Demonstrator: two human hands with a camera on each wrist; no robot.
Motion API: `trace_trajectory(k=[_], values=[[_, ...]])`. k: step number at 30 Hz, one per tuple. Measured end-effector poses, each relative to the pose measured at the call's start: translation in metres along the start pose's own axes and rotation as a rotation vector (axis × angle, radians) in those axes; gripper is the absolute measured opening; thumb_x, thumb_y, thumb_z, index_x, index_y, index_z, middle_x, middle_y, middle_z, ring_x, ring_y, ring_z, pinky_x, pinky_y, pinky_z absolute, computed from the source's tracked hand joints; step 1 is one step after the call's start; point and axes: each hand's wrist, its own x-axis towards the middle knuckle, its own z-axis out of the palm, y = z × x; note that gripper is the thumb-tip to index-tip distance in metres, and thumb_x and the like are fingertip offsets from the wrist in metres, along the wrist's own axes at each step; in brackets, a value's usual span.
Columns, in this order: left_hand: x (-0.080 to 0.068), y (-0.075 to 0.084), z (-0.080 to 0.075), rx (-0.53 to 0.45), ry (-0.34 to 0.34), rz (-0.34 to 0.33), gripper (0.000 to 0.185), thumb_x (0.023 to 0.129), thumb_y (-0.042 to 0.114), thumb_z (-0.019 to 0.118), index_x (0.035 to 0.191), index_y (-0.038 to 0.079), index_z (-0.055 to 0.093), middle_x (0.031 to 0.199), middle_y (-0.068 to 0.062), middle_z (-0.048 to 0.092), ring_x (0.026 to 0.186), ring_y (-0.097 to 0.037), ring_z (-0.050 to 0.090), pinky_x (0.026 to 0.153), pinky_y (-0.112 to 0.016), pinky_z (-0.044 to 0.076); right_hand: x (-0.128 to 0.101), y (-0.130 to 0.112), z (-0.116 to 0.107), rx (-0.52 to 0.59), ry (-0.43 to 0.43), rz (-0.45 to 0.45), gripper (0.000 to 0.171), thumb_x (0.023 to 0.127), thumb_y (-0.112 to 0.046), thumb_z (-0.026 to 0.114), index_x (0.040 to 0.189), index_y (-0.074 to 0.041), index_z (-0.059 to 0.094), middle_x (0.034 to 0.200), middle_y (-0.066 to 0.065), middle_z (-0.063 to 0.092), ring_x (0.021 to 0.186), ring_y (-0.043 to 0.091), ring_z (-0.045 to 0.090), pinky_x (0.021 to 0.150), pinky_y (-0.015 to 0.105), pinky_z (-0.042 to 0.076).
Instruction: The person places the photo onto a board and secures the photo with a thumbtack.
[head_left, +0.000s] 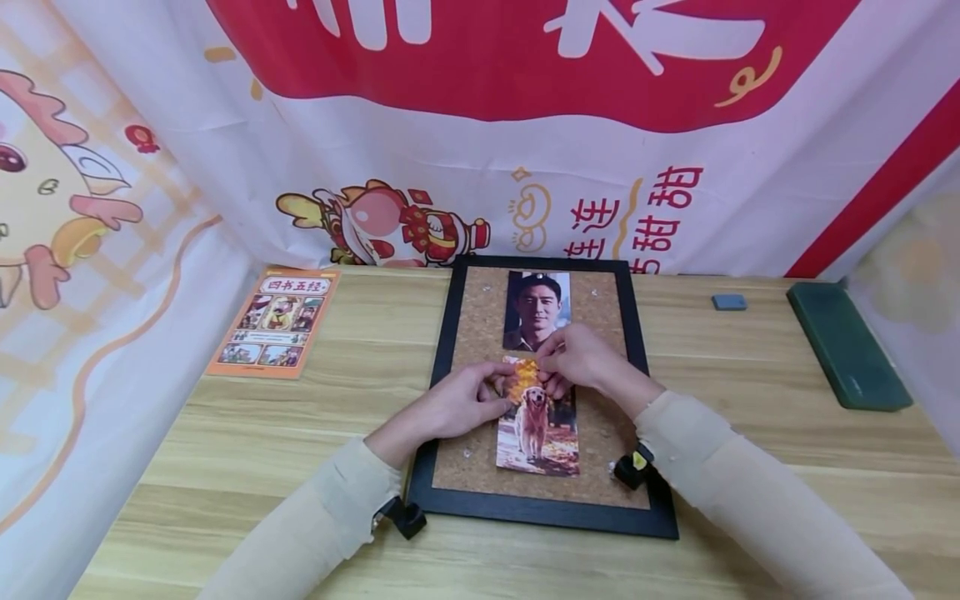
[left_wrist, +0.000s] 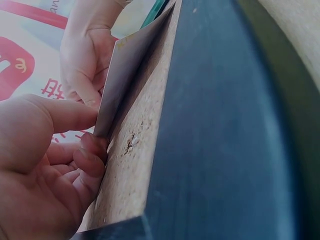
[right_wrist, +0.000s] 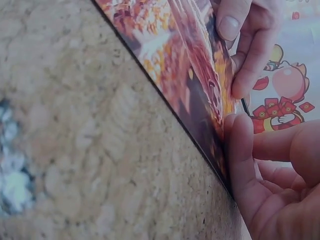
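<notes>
**Both hands on the top edge of the dog photo**

My left hand [head_left: 459, 406] and right hand [head_left: 573, 358] are close together, each pinching the upper edge of the dog photo [head_left: 538, 433], which lies low on the cork board [head_left: 480, 333], just below a portrait photo [head_left: 536, 310]. From the wrist cameras the print's edge is lifted a little off the cork, with my left fingers [left_wrist: 90, 160] under one corner and my right fingers [right_wrist: 240, 150] at the other.

I judge it light, thin and glossy, easy to crease or smudge, so edges and corners are the places to hold. The cork is rough and should grip it; a few pins [head_left: 467, 452] sit in it.

The black-framed board rests on a wooden table [head_left: 750, 433] with a booklet [head_left: 274, 322], a small grey block [head_left: 729, 302] and a dark green case [head_left: 846, 343], printed banners [head_left: 480, 125] hanging behind
</notes>
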Motion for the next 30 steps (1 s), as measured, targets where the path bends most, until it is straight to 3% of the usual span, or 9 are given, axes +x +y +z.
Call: trace_trajectory(k=[4,11,17,30], values=[[0.002,-0.002,0.001,0.039,0.016,0.013,0.048,0.089,0.023,0.066,0.134,0.012,0.052,0.087,0.003,0.06,0.064,-0.01,0.056,0.058,-0.025,0.045,0.001,-0.001,0.0,-0.022,0.011,0.011,0.011,0.094,-0.007,0.057,0.101,-0.001,0.063,0.08,0.014,0.068,0.057,0.02,0.066,0.056,0.037,0.056],[0.002,-0.002,0.003,0.096,0.04,0.029,0.047,0.087,0.024,0.068,0.131,0.011,0.055,0.088,0.001,0.058,0.063,-0.007,0.053,0.06,-0.023,0.044,0.003,0.001,0.002,-0.132,0.015,-0.051,0.008,0.092,-0.007,0.057,0.093,0.0,0.061,0.069,0.014,0.065,0.048,0.02,0.062,0.049,0.037,0.054],[0.0,0.0,0.001,0.112,0.049,0.033,0.048,0.087,0.023,0.069,0.131,0.01,0.056,0.089,0.0,0.058,0.064,-0.007,0.054,0.06,-0.024,0.044,0.004,0.004,-0.003,-0.208,0.034,0.028,0.013,0.093,-0.02,0.062,0.094,-0.007,0.061,0.063,0.011,0.063,0.043,0.02,0.059,0.044,0.037,0.052],[0.0,0.0,0.001,0.121,0.044,0.045,0.046,0.088,0.024,0.069,0.13,0.011,0.058,0.086,0.002,0.058,0.062,-0.008,0.055,0.057,-0.024,0.045,-0.001,0.01,-0.005,-0.137,0.043,0.041,0.015,0.094,-0.024,0.061,0.097,-0.009,0.06,0.062,0.011,0.063,0.042,0.02,0.058,0.041,0.037,0.05]])
